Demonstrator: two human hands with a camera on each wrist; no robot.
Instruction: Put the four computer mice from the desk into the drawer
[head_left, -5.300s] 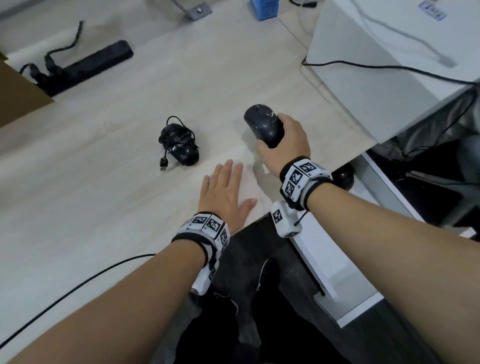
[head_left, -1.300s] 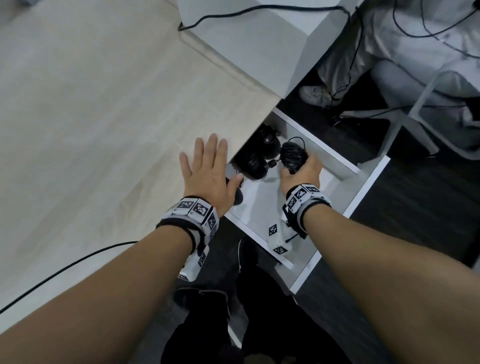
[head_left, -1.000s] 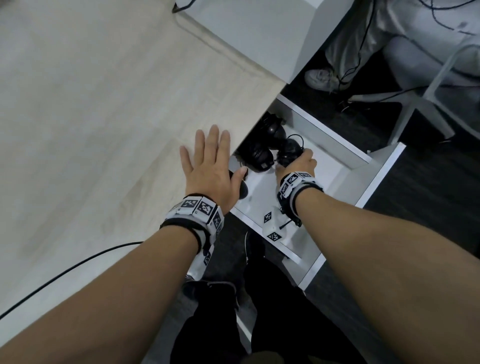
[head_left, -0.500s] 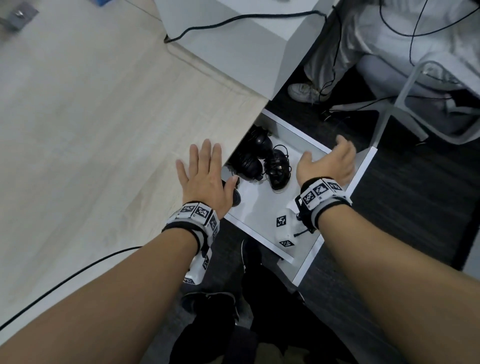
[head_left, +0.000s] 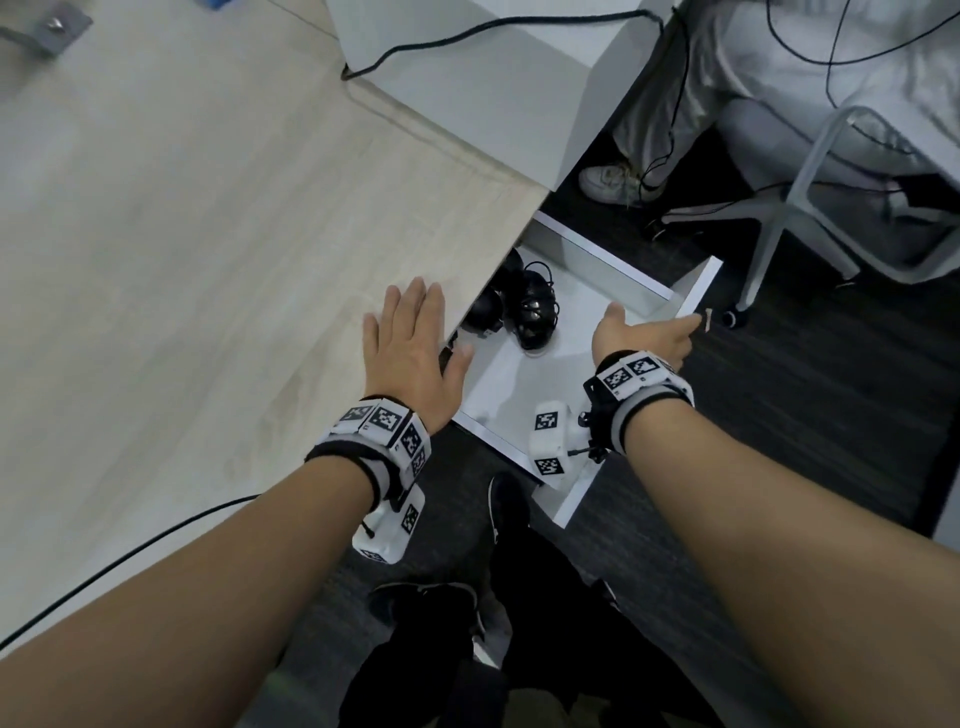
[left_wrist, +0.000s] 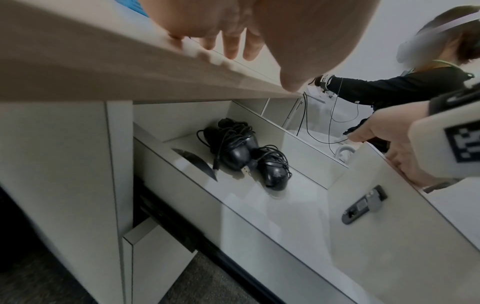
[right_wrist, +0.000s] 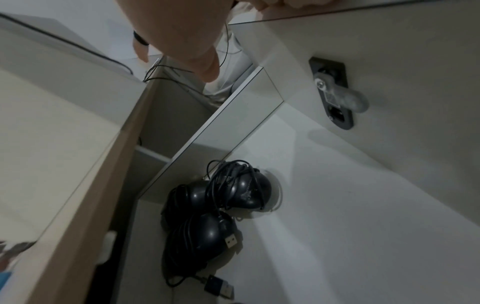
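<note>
- The loading looks done or nearly done: black mice (head_left: 532, 312) lie bunched in the open drawer (head_left: 691, 291), at its inner end, partly under the edge of the desk (head_left: 208, 234).
- Three rounded bodies show in the right wrist view, two wrapped in their own cords, with a USB plug (right_wrist: 231, 240) sticking out beside them. A fourth dark shape (left_wrist: 194, 162) sits behind the near wall in the left wrist view; whether it is the fourth mouse I cannot tell for sure.
- No mouse shows on the part of the desk in view.
- The left hand (head_left: 410, 353) lies flat on the desk at its corner, fingers straight and together, thumb out over the edge, holding nothing.
- The right hand (head_left: 644, 338) rests on the top edge of the drawer front. Its thumb is out and it carries no mouse; how far the fingers wrap over the far side of the panel I cannot tell.
- In my judgement the step in hand is the hand settling on the drawer front with the mice inside.
- The next move likely calls for an even push on the front panel, straight along the runners.
- Loose cord loops and the plug should stay below the walls, so nothing catches under the desk edge.
</note>
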